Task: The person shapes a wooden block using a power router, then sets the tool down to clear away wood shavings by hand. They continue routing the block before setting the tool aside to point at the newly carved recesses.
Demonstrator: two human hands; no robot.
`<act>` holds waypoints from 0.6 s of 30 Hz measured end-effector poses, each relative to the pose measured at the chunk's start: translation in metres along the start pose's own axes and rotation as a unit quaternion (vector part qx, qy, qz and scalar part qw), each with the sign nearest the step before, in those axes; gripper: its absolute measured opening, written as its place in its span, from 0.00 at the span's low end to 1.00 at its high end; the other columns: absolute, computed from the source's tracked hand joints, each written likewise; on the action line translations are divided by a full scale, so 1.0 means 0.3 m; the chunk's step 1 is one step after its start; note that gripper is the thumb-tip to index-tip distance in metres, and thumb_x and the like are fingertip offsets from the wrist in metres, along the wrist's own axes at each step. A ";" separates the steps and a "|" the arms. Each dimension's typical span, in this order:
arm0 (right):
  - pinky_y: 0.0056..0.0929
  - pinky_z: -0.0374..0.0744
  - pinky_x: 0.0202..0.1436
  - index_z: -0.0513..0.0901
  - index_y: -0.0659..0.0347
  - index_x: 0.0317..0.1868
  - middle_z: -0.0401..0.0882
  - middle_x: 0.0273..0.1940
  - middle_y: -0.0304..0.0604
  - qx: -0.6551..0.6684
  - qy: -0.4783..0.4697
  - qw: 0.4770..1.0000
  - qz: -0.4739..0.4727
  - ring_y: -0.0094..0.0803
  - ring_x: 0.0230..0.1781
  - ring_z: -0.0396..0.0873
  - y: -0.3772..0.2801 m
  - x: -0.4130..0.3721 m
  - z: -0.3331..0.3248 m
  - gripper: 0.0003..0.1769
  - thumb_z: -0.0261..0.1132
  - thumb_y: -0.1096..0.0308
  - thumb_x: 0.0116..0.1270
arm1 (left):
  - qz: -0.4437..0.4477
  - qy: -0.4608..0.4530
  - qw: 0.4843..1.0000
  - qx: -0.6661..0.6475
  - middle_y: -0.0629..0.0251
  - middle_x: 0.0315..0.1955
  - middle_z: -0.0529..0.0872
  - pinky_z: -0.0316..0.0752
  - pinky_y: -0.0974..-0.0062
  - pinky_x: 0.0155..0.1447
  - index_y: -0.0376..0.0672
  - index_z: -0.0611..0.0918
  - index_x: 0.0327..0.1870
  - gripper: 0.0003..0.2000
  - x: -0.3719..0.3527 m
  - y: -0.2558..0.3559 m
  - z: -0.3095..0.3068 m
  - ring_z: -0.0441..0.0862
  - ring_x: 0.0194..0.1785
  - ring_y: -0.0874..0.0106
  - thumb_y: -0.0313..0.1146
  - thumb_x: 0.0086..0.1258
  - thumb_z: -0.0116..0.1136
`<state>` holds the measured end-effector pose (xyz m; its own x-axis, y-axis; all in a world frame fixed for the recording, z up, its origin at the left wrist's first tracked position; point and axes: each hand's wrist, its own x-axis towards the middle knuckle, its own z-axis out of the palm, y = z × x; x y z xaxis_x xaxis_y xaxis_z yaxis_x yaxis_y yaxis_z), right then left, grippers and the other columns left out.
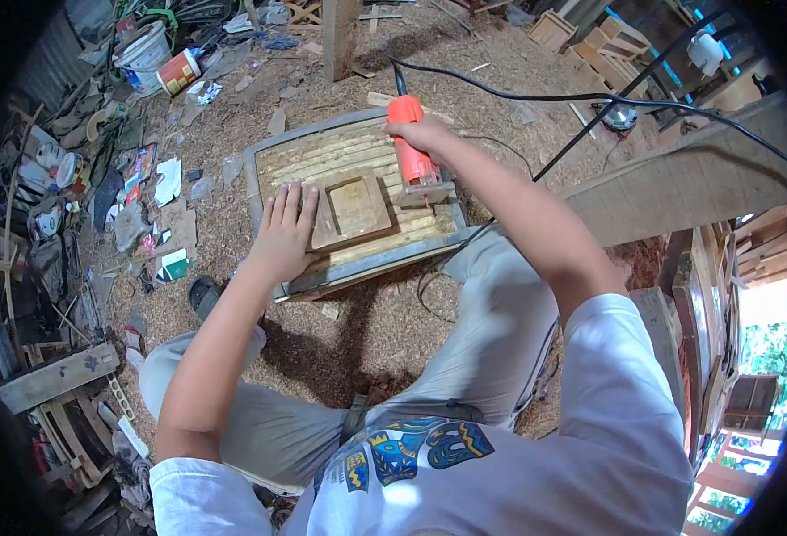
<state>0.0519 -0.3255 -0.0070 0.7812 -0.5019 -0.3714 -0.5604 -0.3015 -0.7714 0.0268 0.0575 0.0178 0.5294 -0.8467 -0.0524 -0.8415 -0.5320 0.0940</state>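
My right hand (422, 134) is wrapped round the upper body of a red trim router (413, 161). The router's base and bit sit at the right side of a slatted wooden work surface (299, 161) with a grey border. Just left of the router lies a square wooden block with a recessed middle (377, 198). My left hand (286, 219) lies with fingers stretched out over the slats, fingertips at the block's left edge.
A black power cord (518, 96) runs from the router across to the right. Behind the work surface stands a wooden post (340, 40). A wide plank (688, 170) is at the right. Litter, a white bucket (143, 55) and scraps cover the left ground.
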 end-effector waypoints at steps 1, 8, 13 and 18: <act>0.41 0.86 0.49 0.86 0.59 0.55 0.87 0.46 0.46 0.023 -0.008 1.000 -0.018 0.36 0.43 0.87 0.011 -0.002 0.008 0.31 0.83 0.46 0.60 | 0.000 0.000 1.000 -0.008 0.38 0.86 0.50 0.50 0.42 0.88 0.42 0.50 0.89 0.60 0.001 -0.001 -0.002 0.50 0.88 0.39 0.44 0.60 0.80; 0.43 0.88 0.49 0.85 0.62 0.59 0.87 0.50 0.48 0.006 0.018 1.000 0.010 0.37 0.44 0.88 0.008 -0.027 0.031 0.35 0.82 0.46 0.60 | 0.001 -0.009 1.000 0.006 0.38 0.86 0.49 0.50 0.41 0.88 0.43 0.48 0.89 0.62 0.006 -0.007 0.004 0.48 0.88 0.38 0.47 0.60 0.80; 0.45 0.89 0.48 0.83 0.70 0.61 0.87 0.53 0.52 0.000 0.025 1.000 0.013 0.40 0.46 0.89 -0.007 -0.039 0.039 0.40 0.84 0.48 0.59 | -0.014 -0.064 0.998 0.002 0.37 0.87 0.45 0.47 0.42 0.89 0.41 0.43 0.90 0.65 0.014 0.008 -0.035 0.44 0.89 0.36 0.52 0.60 0.79; 0.42 0.87 0.59 0.84 0.74 0.61 0.87 0.61 0.60 -0.022 0.037 0.999 0.012 0.47 0.56 0.90 0.041 0.027 0.063 0.50 0.85 0.37 0.52 | -0.014 -0.065 0.998 0.014 0.37 0.87 0.44 0.47 0.43 0.89 0.41 0.42 0.90 0.65 0.014 0.018 -0.036 0.43 0.89 0.37 0.53 0.60 0.79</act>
<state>0.0564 -0.3180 -0.0293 0.7451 -0.5684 -0.3489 -0.5922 -0.3232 -0.7382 0.0258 0.0513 0.0287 0.5365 -0.8237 -0.1834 -0.8297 -0.5545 0.0636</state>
